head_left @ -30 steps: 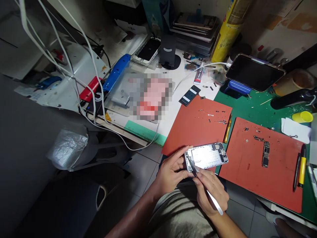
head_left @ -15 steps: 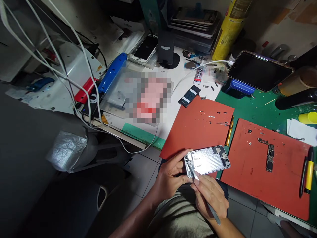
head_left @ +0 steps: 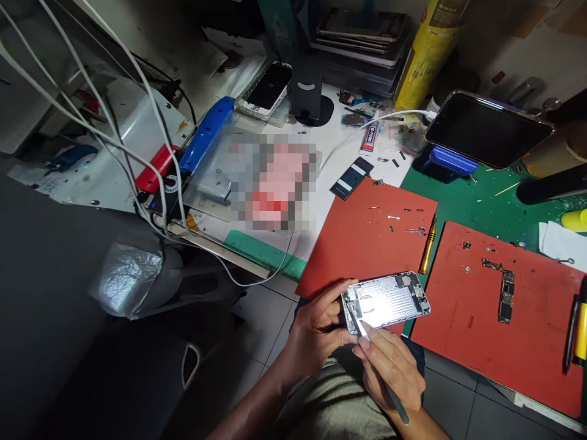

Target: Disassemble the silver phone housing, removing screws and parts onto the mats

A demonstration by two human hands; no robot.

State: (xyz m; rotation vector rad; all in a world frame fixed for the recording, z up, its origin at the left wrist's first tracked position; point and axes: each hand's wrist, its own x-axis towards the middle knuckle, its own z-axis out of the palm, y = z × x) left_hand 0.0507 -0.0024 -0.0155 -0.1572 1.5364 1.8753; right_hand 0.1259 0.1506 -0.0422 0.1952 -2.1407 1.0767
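Observation:
My left hand [head_left: 323, 321] is closed around the left end of an opened phone housing [head_left: 387, 302], its bright metal inside facing up. Dark and small metal parts sit at both ends of the housing. In my right hand [head_left: 392, 366] is a pair of metal tweezers [head_left: 395, 400], gripped between thumb and fingers. The tweezers' tips reach into the left end of the housing; whether they pinch a part there is too small to tell. Beyond the housing, a gold screwdriver [head_left: 428, 247] lies on the edge of a red mat [head_left: 358, 244].
A second red mat [head_left: 449, 311] on the right carries a phone circuit board [head_left: 505, 293] and several tiny parts. Farther back are a phone battery [head_left: 351, 178], a glue tube [head_left: 369, 137] and a propped phone [head_left: 488, 129]. White cables [head_left: 153, 85] hang at the left.
The view has shifted slightly, so the mats and circuit board appear a little farther right and lower. Both hands keep their grips, and the tweezers' tips stay at the housing's left end.

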